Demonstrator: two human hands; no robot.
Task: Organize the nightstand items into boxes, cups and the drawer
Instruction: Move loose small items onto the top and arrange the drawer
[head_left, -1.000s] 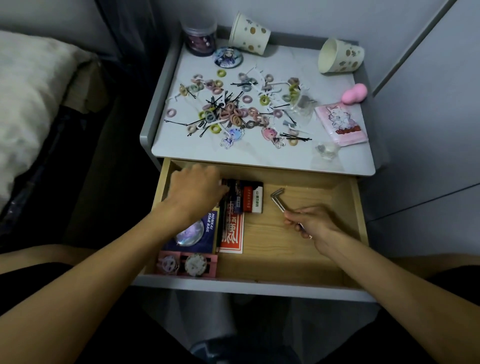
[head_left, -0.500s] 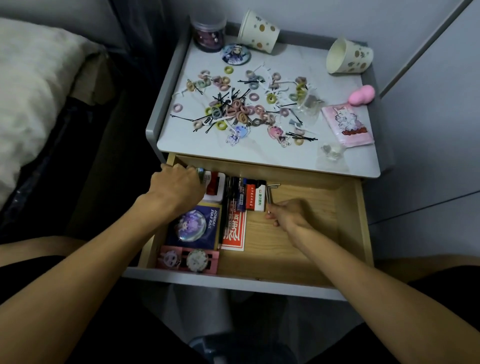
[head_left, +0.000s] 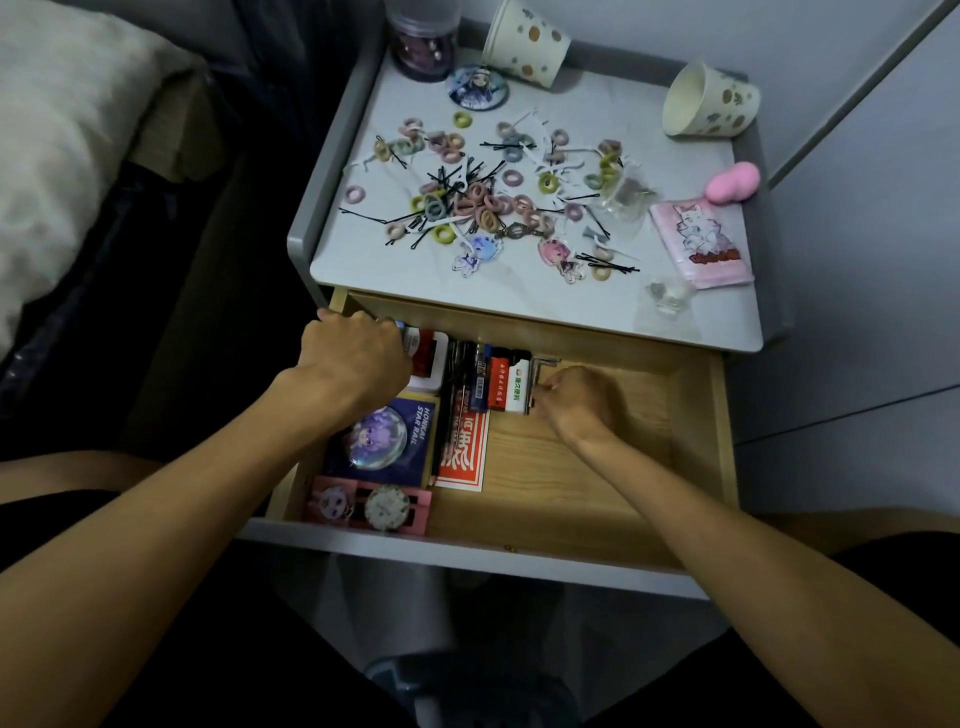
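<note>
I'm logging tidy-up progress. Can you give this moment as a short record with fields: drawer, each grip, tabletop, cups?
drawer: open, items packed along its left side
left grip: curled over the red and white box at the back left; what it holds is hidden
right grip: fingers on the hex key beside the white lighter
nightstand top: hair ties and bobby pins scattered, unsorted
paper cups: two, both lying on their sides

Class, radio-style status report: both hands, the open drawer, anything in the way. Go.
Left hand curled over red-and-white box, grip hidden. Right hand pinches hex key beside lighters in drawer. Hair ties up top unsorted. No obstruction seen.
</note>
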